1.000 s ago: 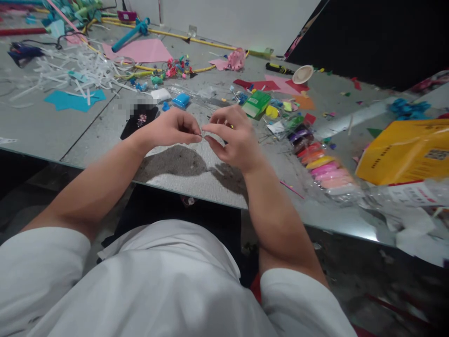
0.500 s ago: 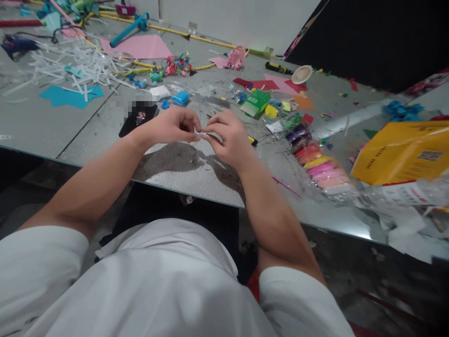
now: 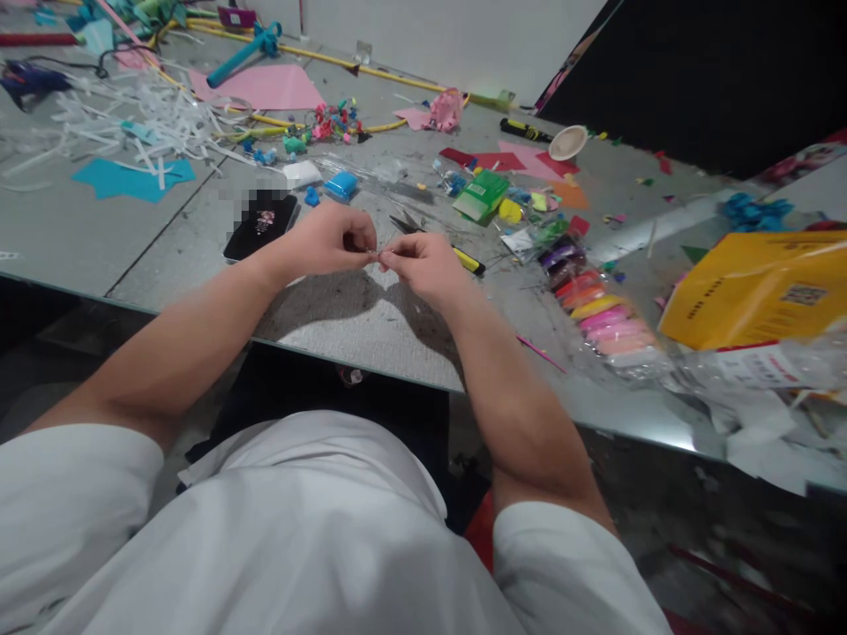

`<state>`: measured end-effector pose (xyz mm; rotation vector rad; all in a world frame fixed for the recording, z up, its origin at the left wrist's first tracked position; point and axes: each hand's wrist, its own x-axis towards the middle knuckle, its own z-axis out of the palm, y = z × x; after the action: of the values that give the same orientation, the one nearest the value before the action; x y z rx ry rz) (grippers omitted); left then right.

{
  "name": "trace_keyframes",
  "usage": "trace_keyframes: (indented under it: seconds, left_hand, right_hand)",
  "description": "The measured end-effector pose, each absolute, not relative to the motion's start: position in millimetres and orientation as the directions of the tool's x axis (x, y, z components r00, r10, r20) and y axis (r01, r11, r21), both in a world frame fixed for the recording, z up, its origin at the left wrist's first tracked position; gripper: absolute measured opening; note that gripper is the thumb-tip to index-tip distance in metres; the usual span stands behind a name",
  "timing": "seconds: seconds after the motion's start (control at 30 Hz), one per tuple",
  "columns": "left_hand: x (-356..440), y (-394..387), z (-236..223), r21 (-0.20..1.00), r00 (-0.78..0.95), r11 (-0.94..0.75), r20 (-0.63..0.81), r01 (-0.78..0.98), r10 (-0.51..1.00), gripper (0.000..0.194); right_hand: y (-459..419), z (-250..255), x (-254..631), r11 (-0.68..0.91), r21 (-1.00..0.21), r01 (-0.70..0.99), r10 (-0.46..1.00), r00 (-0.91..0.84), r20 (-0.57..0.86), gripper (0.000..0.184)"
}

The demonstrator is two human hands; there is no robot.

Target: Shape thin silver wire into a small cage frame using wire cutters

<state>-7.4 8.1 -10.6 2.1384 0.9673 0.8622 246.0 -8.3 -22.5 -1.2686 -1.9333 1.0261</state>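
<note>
While left hand (image 3: 331, 240) and right hand (image 3: 423, 266) pinch tiny piece (image 3: 379, 257) together above desk (image 3: 331, 322), keep fingertips light, wrists steady.

tiny item (image 3: 379, 256) | pale | pinched between left hand (image 3: 331, 240) and right hand (image 3: 427, 266) fingertips | mostly hidden | shape, pose unclear

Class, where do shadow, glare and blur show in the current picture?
Head view: left hand and right hand above dark shadows on the table; glare at its near edge, right; tiny item at the fingertips, too blurred to identify.
</note>
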Motion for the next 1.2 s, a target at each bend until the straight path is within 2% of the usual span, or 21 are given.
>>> trace_keyframes:
  seconds: [0.07,0.1,0.2,0.27,0.4,0.5,0.6,0.67,0.73,0.83,0.93,1.0,1.07,1.13,1.2]
  left_hand:
    - [-7.6,9.7,-10.7,0.779,0.505,-0.501,0.280,0.377,0.816,0.021]
    - [-8.1,10.5,-10.2,0.801,0.501,-0.473,0.257,0.368,0.826,0.022]
    - [-10.4,12.0,-6.4,0.870,0.513,-0.367,0.161,0.330,0.843,0.025]
    - [-12.0,12.3,-3.5,0.903,0.528,-0.299,0.098,0.309,0.843,0.025]
    - [-13.8,12.6,0.3,0.935,0.557,-0.219,0.028,0.279,0.830,0.024]
    - [-14.2,12.5,2.2,0.944,0.587,-0.191,-0.003,0.267,0.809,0.025]
    - [-14.0,11.6,4.9,0.942,0.590,-0.160,-0.047,0.295,0.806,0.024]
    - [-13.5,10.6,7.3,0.935,0.581,-0.144,-0.076,0.324,0.811,0.023]
    - [-12.9,9.2,9.9,0.924,0.578,-0.144,-0.095,0.355,0.811,0.021]
    - [-11.7,5.8,14.2,0.902,0.575,-0.177,-0.091,0.393,0.813,0.022]
    - [-10.5,1.0,18.3,0.869,0.557,-0.228,-0.065,0.440,0.828,0.021]
    - [-9.9,-1.6,19.8,0.836,0.547,-0.271,-0.040,0.476,0.836,0.018]
    - [-9.5,-2.7,19.2,0.810,0.557,-0.320,-0.009,0.491,0.830,0.016]
    - [-9.0,-2.5,16.4,0.802,0.575,-0.366,0.034,0.472,0.817,0.015]
    - [-8.1,-1.6,12.4,0.809,0.579,-0.394,0.082,0.437,0.811,0.015]
  right_hand:
    - [-8.8,-23.8,245.9,0.160,-0.911,0.380,0.946,-0.323,0.031,0.032]
    - [-8.6,-24.6,247.0,0.167,-0.922,0.349,0.948,-0.313,0.053,0.030]
    - [-5.9,-26.2,253.9,0.345,-0.873,0.345,0.904,-0.372,0.210,0.046]
    - [-2.7,-26.6,260.0,0.525,-0.762,0.380,0.822,-0.461,0.336,0.048]
    - [4.0,-28.7,269.6,0.759,-0.504,0.411,0.642,-0.599,0.479,0.030]
    - [5.1,-31.6,273.9,0.863,-0.331,0.382,0.506,-0.666,0.549,0.023]
    - [2.7,-34.2,275.2,0.916,-0.160,0.368,0.389,-0.711,0.586,0.029]
    - [0.5,-35.1,273.9,0.919,-0.123,0.375,0.373,-0.720,0.585,0.030]
    - [-1.8,-34.6,271.3,0.898,-0.174,0.404,0.427,-0.704,0.567,0.023]
    - [-6.2,-30.6,265.0,0.826,-0.340,0.450,0.563,-0.640,0.523,0.015]
    - [-12.5,-24.0,255.5,0.713,-0.550,0.434,0.696,-0.535,0.479,0.033]
    - [-17.5,-19.7,247.8,0.559,-0.727,0.399,0.813,-0.435,0.386,0.043]
    - [-21.6,-16.2,241.0,0.327,-0.887,0.325,0.915,-0.343,0.211,0.044]
    - [-23.1,-13.8,237.0,0.105,-0.968,0.228,0.952,-0.304,0.032,0.042]
    - [-20.8,-12.7,236.8,-0.048,-0.987,0.153,0.948,-0.305,-0.094,0.043]
